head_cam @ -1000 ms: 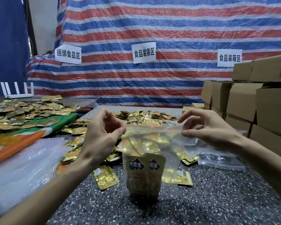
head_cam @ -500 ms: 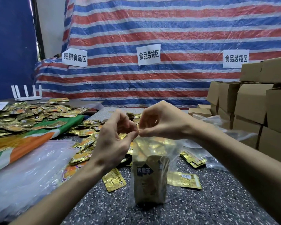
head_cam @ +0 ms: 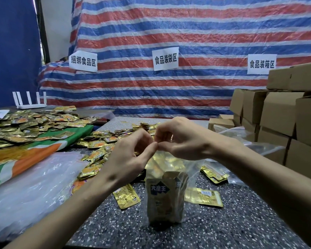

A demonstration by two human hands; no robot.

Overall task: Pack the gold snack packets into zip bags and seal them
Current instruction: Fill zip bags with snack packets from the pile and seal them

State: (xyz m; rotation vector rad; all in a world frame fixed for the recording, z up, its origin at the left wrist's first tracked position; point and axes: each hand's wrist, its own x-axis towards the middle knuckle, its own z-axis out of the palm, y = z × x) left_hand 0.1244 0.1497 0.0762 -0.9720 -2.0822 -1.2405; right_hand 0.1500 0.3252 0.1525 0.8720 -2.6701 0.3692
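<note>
A clear zip bag (head_cam: 166,191) stands upright on the speckled table (head_cam: 241,227), filled with gold snack packets. My left hand (head_cam: 131,159) and my right hand (head_cam: 180,139) meet above it, thumbs and fingers pinching the bag's top strip at its left end. Loose gold packets (head_cam: 101,157) lie scattered behind and left of the bag; one (head_cam: 127,195) lies near its base on the left and another (head_cam: 204,194) on the right.
A big heap of gold packets (head_cam: 31,124) covers the green and orange cloth at left. Empty clear bags (head_cam: 25,191) lie front left, more plastic (head_cam: 258,146) at right. Cardboard boxes (head_cam: 280,114) are stacked at right. A white router (head_cam: 30,101) stands far left.
My right hand slid left along the bag's top from its right corner until it met my left hand. The top strip went from spread wide to gathered between both hands.
</note>
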